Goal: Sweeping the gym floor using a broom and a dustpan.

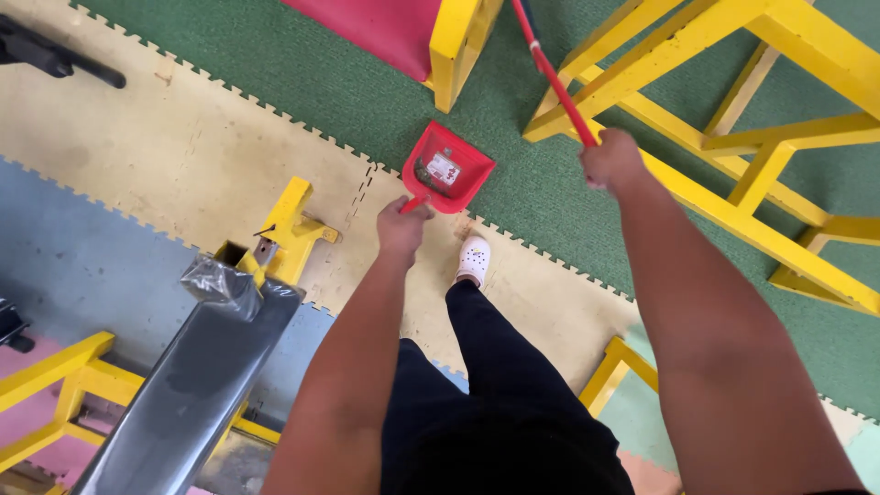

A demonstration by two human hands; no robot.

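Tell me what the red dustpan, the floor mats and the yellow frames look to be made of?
The red dustpan, held by the left hand, looks like moulded plastic: smooth, slightly glossy, one uniform colour. The floor mats seem to be foam tiles: toothed interlocking edges, matt surface. The yellow frames look like painted metal, judging by square bars and chipped paint, though wood is possible.

left hand (401,226) grips red dustpan (446,170), right hand (611,160) w/ broom handle (557,81).

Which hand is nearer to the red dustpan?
Left. The left hand holds the red dustpan by its handle; the right hand is off to its right, gripping the red broomstick.
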